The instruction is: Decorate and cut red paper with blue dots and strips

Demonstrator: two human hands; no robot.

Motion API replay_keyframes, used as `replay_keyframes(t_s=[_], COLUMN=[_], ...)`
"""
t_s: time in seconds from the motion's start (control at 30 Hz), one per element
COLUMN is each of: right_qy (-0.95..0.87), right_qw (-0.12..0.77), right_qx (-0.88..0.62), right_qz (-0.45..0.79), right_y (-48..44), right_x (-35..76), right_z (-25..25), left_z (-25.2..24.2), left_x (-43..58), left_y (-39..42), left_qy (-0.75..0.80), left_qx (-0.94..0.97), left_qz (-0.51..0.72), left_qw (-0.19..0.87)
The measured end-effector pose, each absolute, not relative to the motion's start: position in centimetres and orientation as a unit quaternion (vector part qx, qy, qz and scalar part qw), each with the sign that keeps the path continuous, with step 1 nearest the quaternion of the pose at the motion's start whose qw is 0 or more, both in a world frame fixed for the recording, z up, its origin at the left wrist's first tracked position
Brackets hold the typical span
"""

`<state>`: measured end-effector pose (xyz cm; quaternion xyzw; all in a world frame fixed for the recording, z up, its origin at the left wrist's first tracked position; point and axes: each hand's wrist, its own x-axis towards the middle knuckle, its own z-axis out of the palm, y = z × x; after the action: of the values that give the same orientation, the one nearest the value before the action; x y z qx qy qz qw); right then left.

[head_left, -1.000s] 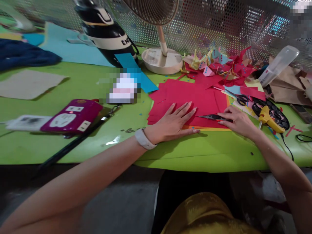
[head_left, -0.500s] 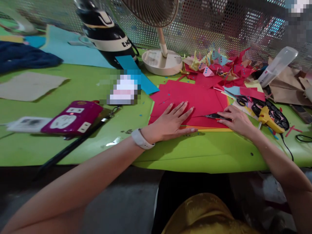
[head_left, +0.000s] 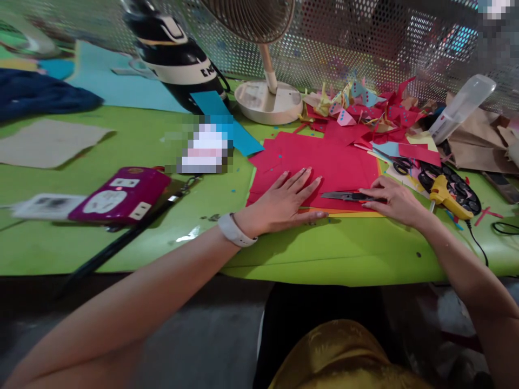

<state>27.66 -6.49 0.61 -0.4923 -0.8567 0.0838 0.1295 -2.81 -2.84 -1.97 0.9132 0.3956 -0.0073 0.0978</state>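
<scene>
My left hand lies flat with its fingers spread on a stack of red paper. In my right hand is a utility knife, gripped near the stack's right side, its blade pointing left toward my left hand. The blade lies over the red sheet near its lower edge; whether it touches the paper I cannot tell. Orange and yellow edges show beneath the red sheets at the front.
Right of the stack are scissors and a yellow glue gun with its cord. Behind lie folded paper pieces and a fan base. A black bottle, blue strip and purple power socket are to the left.
The utility knife's blade now shows much longer and reaches farther left over the red paper. My right hand keeps nearly the same place; my left hand stays flat on the stack.
</scene>
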Motion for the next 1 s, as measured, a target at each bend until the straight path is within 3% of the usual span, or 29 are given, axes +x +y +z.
replay_keyframes(t_s=[0.47,0.87,1.0], right_qy=[-0.840,-0.848,-0.852], right_qw=[0.147,0.090,0.113], right_qx=[-0.519,-0.522,-0.510], right_qz=[0.062,0.032,0.035], right_y=[-6.3,-6.2,-6.0], right_x=[27.5,24.5,24.7], right_z=[0.4,1.0,0.5], left_z=[-1.6,-1.7,-0.6], left_x=[-2.6,-2.4,-3.8], left_y=[-2.9,-3.1,-1.1], left_qy=[0.398,0.398,0.398], left_qx=[0.911,0.910,0.898], left_qz=[0.006,0.016,0.099], left_qw=[0.108,0.112,0.159])
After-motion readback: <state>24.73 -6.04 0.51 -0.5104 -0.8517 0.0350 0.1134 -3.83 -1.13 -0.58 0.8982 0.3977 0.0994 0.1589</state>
